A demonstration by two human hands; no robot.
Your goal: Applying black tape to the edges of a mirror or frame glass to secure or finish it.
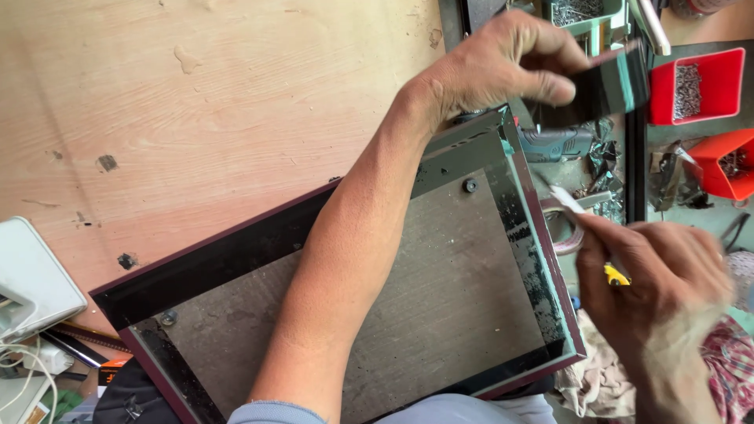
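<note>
Head view: the left hand (503, 67) pinches a dark strip with a teal edge (605, 86) between thumb and fingers, holding it just beyond the far corner of the dark-framed panel (471, 267) that lies on the wooden desk (196, 102). The right hand (664, 275), off the panel's right edge, is closed around a yellow-handled cutter (616, 275), its blade (561, 196) pointing toward the strip. To do this well, I judge the strip should be kept taut and the blade angled away from the left fingers. Red bins of small metal parts (695, 86) stand beyond the strip.
</note>
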